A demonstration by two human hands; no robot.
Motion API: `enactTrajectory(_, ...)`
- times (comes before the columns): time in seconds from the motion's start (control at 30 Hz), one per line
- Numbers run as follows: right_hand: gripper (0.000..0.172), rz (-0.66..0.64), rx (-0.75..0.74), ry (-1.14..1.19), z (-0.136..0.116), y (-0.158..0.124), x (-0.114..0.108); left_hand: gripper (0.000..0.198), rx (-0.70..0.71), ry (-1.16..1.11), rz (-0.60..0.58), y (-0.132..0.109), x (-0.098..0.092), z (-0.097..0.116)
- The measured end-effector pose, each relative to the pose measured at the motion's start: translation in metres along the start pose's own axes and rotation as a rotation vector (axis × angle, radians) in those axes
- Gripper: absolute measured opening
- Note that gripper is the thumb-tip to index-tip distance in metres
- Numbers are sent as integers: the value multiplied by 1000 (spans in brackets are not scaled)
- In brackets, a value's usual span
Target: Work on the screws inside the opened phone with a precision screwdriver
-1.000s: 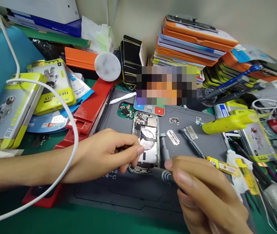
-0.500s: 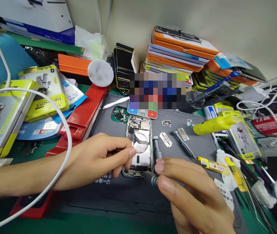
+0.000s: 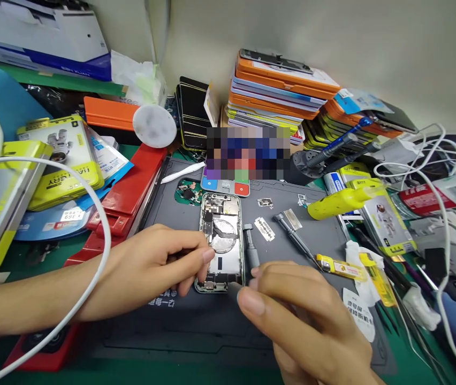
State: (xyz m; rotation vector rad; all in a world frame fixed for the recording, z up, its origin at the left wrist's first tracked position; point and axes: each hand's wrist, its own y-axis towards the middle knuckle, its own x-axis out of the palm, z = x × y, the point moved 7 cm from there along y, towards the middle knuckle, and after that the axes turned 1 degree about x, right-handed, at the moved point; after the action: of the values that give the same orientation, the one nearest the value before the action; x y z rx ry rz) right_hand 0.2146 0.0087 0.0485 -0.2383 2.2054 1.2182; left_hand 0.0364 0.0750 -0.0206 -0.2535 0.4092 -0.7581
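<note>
An opened phone (image 3: 230, 263) lies on the dark grey mat (image 3: 159, 342), its inner parts and a round coil exposed. At its left edge rests my left hand (image 3: 172, 259), fingers curled and thumb reaching over the frame, closed on the phone. My right hand (image 3: 300, 315) pinches a grey screwdriver (image 3: 235, 290) at the phone's lower right corner. Most of that screwdriver is hidden by the fingers, and its exact contact point cannot be made out. A second grey screwdriver (image 3: 251, 248) lies along the phone's right side.
Right of the phone lie a razor blade (image 3: 265, 229), another screwdriver (image 3: 296, 235) and a yellow bottle (image 3: 332, 204). A small green circuit board (image 3: 189, 192) is above left. A white cable (image 3: 105, 224) crosses over my left forearm. Orange cases (image 3: 280, 80) are stacked behind.
The whole view has shifted, so things appear further left. My right hand has come closer to the phone, and less of the screwdriver shows. My left hand keeps its place on the phone.
</note>
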Motion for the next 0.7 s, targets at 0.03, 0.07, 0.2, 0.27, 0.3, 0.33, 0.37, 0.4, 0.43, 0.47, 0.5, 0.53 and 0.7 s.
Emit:
enactTrajectory(0.03, 38, 7, 4, 1, 0, 0, -1, 45, -3, 2, -2, 0, 0, 0)
enactTrajectory(0.07, 37, 13, 4, 0, 0, 0, -1, 44, -5, 2, -5, 0, 0, 1)
enactTrajectory(0.2, 41, -63, -6, -10, -1, 2, 1, 41, -3, -7, -16, 0, 0, 1)
enactTrajectory(0.27, 42, -78, -10, -17, 0, 3, 1, 41, -1, -4, -17, 0, 0, 1)
enactTrajectory(0.3, 41, -77, -18, -22, 1, 3, 1, 42, 0, -2, -16, 0, 0, 0)
enactTrajectory(0.33, 40, -78, -26, -24, 2, 3, 1, 42, 4, 0, -16, 1, 0, 0)
enactTrajectory(0.37, 39, -89, -43, -24, 2, 3, 3, 42, 11, 2, -20, 1, 0, -1)
enactTrajectory(0.4, 38, -102, -58, -21, 3, 3, 5, 42, 20, 7, -27, 1, 1, -1)
enactTrajectory(0.43, 38, -121, -71, -18, 4, 1, 8, 42, 28, 14, -34, 1, 1, -2)
enactTrajectory(0.47, 37, -138, -75, -16, 5, 0, 11, 42, 35, 24, -41, 2, 1, -3)
enactTrajectory(0.5, 37, -150, -71, -8, 6, -3, 14, 43, 40, 38, -44, 2, 1, -4)
enactTrajectory(0.53, 39, -158, -55, 10, 8, -5, 15, 44, 45, 49, -44, 2, 1, -5)
enactTrajectory(0.7, 69, -5, 273, 71, 27, -15, 3, 46, 40, 67, -40, 3, 0, -8)
